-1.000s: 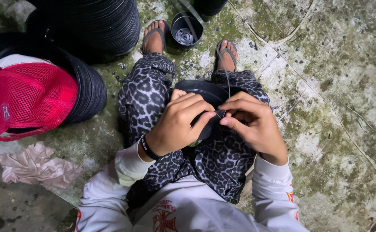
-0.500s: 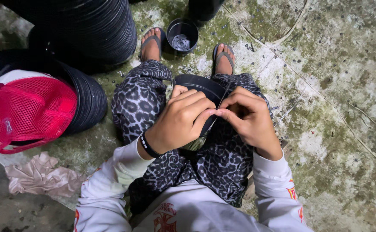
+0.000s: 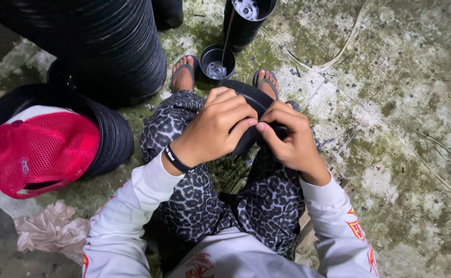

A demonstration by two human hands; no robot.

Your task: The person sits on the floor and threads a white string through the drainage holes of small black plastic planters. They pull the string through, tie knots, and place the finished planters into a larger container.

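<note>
A round black pot (image 3: 250,98) is gripped in both hands above the knees of a seated person in leopard-print trousers (image 3: 205,206). The left hand (image 3: 217,126) is curled over the pot's near rim, fingers closed on it; the right hand (image 3: 290,136) is pinched shut against the same rim, thumb and forefinger meeting the left fingertips. Just beyond the pot, a small black cup (image 3: 216,62) is seen between two sandalled feet on the mossy concrete floor (image 3: 405,103). To the pot's left, a red mesh cap (image 3: 40,152) is rested on a stack of black pots (image 3: 109,136).
</note>
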